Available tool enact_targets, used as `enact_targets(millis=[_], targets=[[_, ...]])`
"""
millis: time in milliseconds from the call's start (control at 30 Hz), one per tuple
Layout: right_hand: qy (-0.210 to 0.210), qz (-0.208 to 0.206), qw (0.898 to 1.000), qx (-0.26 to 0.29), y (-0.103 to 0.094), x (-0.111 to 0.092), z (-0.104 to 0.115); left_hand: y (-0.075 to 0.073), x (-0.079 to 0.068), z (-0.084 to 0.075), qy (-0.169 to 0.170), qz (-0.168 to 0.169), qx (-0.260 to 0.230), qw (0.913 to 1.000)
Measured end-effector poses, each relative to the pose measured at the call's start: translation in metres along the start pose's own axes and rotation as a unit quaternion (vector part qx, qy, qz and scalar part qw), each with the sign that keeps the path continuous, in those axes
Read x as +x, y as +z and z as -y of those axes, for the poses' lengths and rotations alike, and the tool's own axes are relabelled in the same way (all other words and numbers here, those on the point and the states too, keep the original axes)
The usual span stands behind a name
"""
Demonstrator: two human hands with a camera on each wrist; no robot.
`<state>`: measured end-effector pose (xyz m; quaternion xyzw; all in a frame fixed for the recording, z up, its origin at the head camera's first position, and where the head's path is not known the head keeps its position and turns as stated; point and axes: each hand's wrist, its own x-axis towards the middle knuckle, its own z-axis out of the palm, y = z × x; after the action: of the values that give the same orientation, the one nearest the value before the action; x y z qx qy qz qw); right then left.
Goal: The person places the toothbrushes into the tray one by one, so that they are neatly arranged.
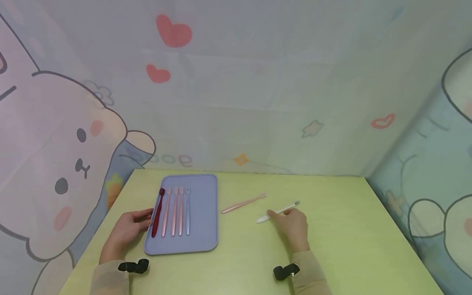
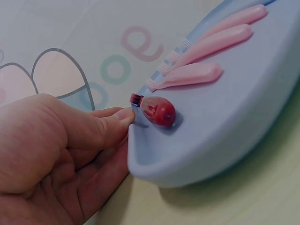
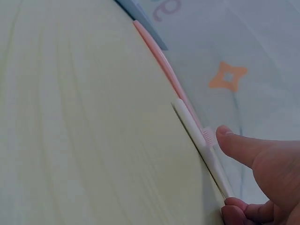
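At the left, a lavender tray [image 1: 203, 213] holds a dark red toothbrush [image 1: 157, 213], several pink toothbrushes [image 1: 175, 213] and a light blue toothbrush [image 1: 188, 213] in a row. My left hand [image 1: 127, 229] grips the tray's left edge, thumb near the rim beside the red brush [image 2: 159, 111]. To the right of the tray, a white toothbrush [image 1: 263, 219] lies slanted on the table. My right hand [image 1: 293, 227] is over its middle. In the right wrist view the fingertips [image 3: 234, 211] touch the white brush [image 3: 192, 117], while the thumb stands apart from it.
A loose pink toothbrush [image 1: 241, 203] lies on the yellow-green table [image 1: 350, 246] between the tray and the white brush. A patterned cloth backdrop [image 1: 258, 102] rises behind the table and along both sides.
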<state>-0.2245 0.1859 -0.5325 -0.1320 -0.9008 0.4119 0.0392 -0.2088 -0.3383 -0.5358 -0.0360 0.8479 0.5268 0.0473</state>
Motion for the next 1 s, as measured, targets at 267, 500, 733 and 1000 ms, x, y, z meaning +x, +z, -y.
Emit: enact_targets(millis=[267, 500, 733, 1000], targets=[[0.002, -0.005, 0.999, -0.039, 0.004, 0.002, 0.003, 0.0, 0.002, 0.0, 0.003, 0.0, -0.009, 1.0], [0.005, 0.024, 0.999, -0.028, -0.001, 0.0, 0.004, -0.001, 0.001, -0.001, -0.002, -0.006, -0.005, 1.0], [-0.024, 0.058, 0.998, -0.015, -0.007, 0.001, -0.001, -0.001, 0.003, 0.001, 0.006, -0.01, 0.002, 0.9999], [-0.05, 0.066, 0.996, -0.02, -0.018, 0.002, -0.005, 0.0, 0.002, 0.006, 0.002, -0.009, -0.019, 0.9998]])
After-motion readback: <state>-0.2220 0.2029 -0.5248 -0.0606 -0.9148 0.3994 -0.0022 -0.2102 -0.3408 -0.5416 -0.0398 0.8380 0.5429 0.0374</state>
